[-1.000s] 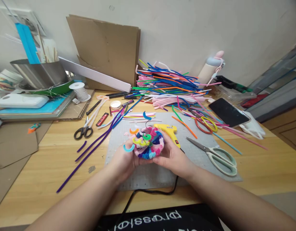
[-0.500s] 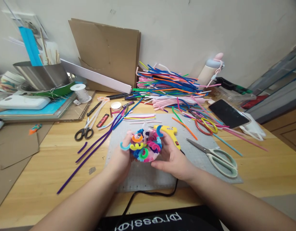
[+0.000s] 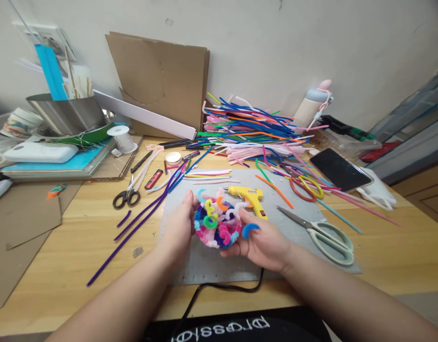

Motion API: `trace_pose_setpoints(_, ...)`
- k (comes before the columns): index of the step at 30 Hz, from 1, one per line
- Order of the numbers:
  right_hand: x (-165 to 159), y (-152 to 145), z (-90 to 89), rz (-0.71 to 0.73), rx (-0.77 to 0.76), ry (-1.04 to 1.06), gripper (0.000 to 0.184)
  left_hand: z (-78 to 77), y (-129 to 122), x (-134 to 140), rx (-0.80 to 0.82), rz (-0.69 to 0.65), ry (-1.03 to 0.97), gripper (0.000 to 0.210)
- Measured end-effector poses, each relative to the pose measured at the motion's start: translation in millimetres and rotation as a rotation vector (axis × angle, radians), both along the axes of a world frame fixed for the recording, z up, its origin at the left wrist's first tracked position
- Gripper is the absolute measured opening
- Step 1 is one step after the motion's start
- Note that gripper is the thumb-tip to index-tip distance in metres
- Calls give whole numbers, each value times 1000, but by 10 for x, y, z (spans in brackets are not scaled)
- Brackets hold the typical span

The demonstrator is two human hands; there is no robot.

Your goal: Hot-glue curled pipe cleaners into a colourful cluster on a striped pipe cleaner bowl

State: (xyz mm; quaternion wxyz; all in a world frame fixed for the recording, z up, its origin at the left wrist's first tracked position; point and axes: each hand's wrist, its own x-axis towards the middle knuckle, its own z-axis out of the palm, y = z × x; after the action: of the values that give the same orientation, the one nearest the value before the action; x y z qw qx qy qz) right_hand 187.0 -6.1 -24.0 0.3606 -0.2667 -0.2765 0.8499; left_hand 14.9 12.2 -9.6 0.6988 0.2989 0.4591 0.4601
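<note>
The left hand (image 3: 179, 225) is curling loosely against 1 side of the fuzzy round piece (image 3: 219, 225), and the right hand (image 3: 266, 244) is bracing the other side, so both are holding it above the grey mat (image 3: 204, 270). Good handling is calling for light pressure at the rim, sparing the curls (the blue curl (image 3: 250, 231) is overhanging the right hand), and avoiding the glue gun (image 3: 249, 194) lying just beyond.

The hands (image 3: 266, 244) and forearms (image 3: 133, 289) are bare, the black garment (image 3: 236, 327) white-lettered.
</note>
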Motion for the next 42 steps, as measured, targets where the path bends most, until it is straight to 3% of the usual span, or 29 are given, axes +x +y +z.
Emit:
trace_pose_setpoints(6,24,44,40,-146,-10,-30,33,33,-9,-44,234,81,104,34)
trace_pose_setpoints(10,27,55,78,-213,-28,-15,36,54,-92,-31,478,45,224,35)
trace_pose_setpoints(14,29,62,104,-219,-53,-40,45,75,-175,-4,738,-23,450,35)
trace_pose_setpoints(18,34,53,105,-225,2,-61,41,55,-189,-14,1002,-52,780,40)
trace_pose_setpoints(23,36,34,93,-292,58,-46,31,3,-147,-38,1095,-131,950,28)
trace_pose_setpoints(28,38,31,89,-348,-6,17,32,-28,-108,-47,1222,-82,993,29)
trace_pose_setpoints(32,53,22,60,-320,61,26,22,-52,-98,-47,1237,-88,1019,28)
trace_pose_setpoints(36,49,5,22,-283,131,-15,36,-66,-107,-36,1183,-124,1053,29)
trace_pose_setpoints(42,-53,14,22,-419,153,-186,48,-115,-172,21,1140,-109,1097,26)
